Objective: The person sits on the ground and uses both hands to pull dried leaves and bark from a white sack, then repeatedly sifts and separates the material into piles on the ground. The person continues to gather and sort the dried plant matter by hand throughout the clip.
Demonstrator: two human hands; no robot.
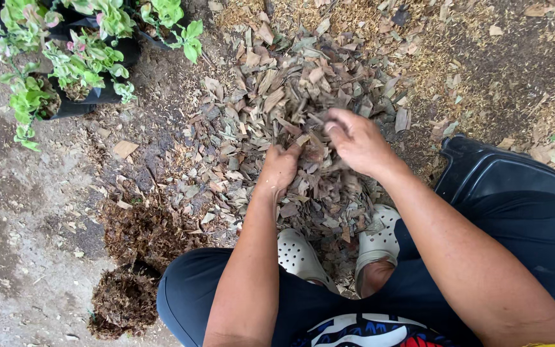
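While potted plants (65,58) in black bags stand at the far left on bare, dusty ground (14,244), a clump of dark fibrous matter (139,257) lies nearer. At centre, the pile of dry leaves (290,109) runs lengthwise from far to near, reaching pale clogs (303,257). The left hand (279,168) is closed on a fistful of leaves; the right hand (354,141), fingers curled, grips more. A black tub (496,173) sits right.

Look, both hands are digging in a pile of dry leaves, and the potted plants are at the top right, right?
Not quite. Both hands, left and right, are in the dry leaves, but the head view shows the potted plants at the top left, not the top right.
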